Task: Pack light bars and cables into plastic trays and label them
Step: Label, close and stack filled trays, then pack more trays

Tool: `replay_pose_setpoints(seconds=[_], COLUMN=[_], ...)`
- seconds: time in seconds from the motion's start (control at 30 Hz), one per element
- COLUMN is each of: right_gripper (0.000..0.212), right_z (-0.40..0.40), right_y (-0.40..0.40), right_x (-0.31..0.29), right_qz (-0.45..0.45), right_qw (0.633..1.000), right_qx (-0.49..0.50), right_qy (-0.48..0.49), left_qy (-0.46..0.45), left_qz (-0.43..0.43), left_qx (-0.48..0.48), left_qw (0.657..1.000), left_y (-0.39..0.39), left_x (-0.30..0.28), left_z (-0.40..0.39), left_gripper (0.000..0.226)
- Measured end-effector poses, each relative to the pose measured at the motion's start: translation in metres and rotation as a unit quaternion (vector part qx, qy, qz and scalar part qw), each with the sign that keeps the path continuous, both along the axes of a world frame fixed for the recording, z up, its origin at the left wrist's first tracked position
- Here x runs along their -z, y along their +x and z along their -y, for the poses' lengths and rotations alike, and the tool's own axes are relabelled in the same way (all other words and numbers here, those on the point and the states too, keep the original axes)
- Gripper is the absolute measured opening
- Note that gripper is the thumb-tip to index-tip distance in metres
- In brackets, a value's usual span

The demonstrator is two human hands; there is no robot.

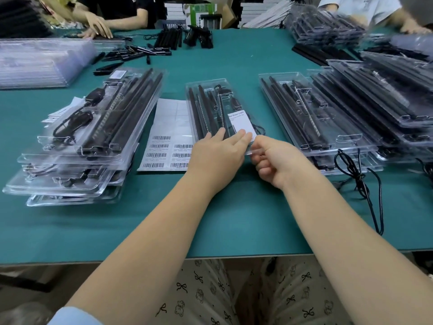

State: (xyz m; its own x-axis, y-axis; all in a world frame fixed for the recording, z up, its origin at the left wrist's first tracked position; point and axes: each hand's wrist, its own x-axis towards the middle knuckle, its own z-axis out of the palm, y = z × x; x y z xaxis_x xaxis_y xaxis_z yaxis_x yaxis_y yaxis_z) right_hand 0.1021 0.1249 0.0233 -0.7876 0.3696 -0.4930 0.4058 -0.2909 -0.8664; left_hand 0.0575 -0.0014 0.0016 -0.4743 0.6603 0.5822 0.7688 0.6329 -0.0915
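Observation:
A clear plastic tray (pixel 210 90) with black light bars and a cable lies on the green table in front of me. A white label (pixel 240 120) sits on its near right part. My left hand (pixel 216 153) lies flat on the tray's near end, fingers straight, fingertips touching the label's lower edge. My right hand (pixel 274 160) pinches the tray's near right corner between thumb and curled fingers. A sheet of barcode labels (pixel 164 146) lies just left of the tray, partly under it.
A stack of packed trays (pixel 77 146) stands at the left, a larger stack (pixel 351 118) at the right. A loose black cable (pixel 358 179) lies near right. Loose light bars (pixel 168 38) and empty trays (pixel 35 59) lie farther back. Other people's hands (pixel 98 26) work at the far edge.

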Motion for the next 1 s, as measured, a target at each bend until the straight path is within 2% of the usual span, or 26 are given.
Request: replay_pose_setpoints(seconds=[0.27,0.53,0.63,0.73,0.83,0.93,1.0], right_gripper=[0.018,0.022,0.022,0.027,0.028,0.022,0.025], right_z=[0.002,0.003,0.005,0.008,0.007,0.007,0.009], right_y=[0.005,0.005,0.003,0.003,0.006,0.008,0.008], right_x=[0.007,0.009,0.009,0.012,0.013,0.011,0.014], right_qz=[-0.045,-0.058,-0.051,-0.054,-0.067,-0.067,-0.075], right_qw=[0.998,0.997,0.996,0.990,0.987,0.989,0.987], right_qx=[0.042,0.021,0.033,0.041,0.019,-0.019,-0.008], right_qy=[0.024,0.049,0.070,0.121,0.148,0.131,0.144], left_qy=[0.069,0.098,0.080,0.050,-0.023,-0.038,-0.039], left_qz=[0.014,0.059,0.068,0.051,0.111,0.142,0.150], left_qx=[0.031,0.037,0.033,0.003,-0.050,-0.060,-0.062], left_qw=[0.997,0.993,0.994,0.997,0.992,0.987,0.986], left_y=[0.002,0.002,0.002,0.002,0.001,0.000,0.000], left_x=[0.000,0.001,0.003,0.004,0.008,0.013,0.014], left_z=[0.000,0.002,0.001,-0.005,-0.011,-0.011,-0.012], left_gripper=[0.039,0.033,0.031,0.042,0.055,0.058,0.058])
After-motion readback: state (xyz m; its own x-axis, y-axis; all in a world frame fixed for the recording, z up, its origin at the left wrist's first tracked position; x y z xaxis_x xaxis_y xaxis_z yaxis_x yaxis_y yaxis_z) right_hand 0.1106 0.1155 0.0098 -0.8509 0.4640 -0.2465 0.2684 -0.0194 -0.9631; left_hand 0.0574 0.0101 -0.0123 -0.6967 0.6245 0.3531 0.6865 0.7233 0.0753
